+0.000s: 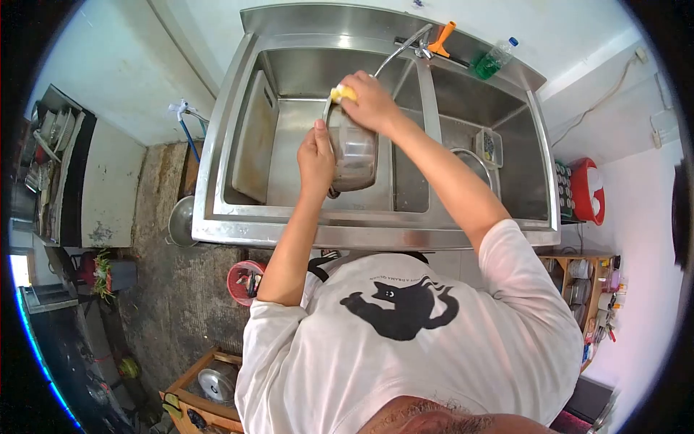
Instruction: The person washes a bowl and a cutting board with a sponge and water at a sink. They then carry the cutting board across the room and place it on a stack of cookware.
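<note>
Over the left basin of the steel sink, my left hand is closed on the near-left rim of a pot. The pot is tilted, its inside is shiny and brownish, and a dark handle shows at its lower end. My right hand pinches a yellow and white sponge against the pot's far rim. Its fingertips are partly hidden behind the sponge. Just beyond my right hand, the tap reaches its spout over the basin. A large flat board leans on the basin's left wall.
A clear box sits in the right basin beside a curved metal rim. On the back ledge are an orange-handled tool and a bottle of green liquid. A red bin and a metal bowl stand on the floor.
</note>
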A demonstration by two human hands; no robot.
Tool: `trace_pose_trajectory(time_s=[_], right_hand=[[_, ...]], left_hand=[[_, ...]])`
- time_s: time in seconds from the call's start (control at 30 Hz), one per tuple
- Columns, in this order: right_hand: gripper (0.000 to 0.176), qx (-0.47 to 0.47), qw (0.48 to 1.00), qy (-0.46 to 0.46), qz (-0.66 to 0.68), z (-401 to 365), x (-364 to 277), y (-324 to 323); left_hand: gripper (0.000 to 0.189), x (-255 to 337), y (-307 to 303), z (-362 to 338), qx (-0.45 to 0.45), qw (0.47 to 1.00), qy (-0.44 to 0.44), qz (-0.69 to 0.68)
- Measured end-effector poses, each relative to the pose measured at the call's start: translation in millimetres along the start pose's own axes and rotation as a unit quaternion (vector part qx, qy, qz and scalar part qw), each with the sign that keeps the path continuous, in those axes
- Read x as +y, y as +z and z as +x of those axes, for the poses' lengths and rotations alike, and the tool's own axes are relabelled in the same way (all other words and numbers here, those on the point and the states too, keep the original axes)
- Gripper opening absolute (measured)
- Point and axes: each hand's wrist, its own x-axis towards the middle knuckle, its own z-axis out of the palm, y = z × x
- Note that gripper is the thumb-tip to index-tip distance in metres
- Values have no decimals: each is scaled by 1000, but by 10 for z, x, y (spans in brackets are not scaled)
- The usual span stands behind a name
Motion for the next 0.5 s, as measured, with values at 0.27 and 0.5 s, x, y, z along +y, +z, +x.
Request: trace_pose_trajectory(time_s=[0.27, 0.5], right_hand=[[24, 10, 977, -213, 11, -179, -373, -52], [27, -154, 910, 267, 278, 126, 525, -109]], left_hand=[[49, -169, -97, 106, 8, 996, -8, -89], [48, -159, -99, -26, 23, 985, -95, -141]])
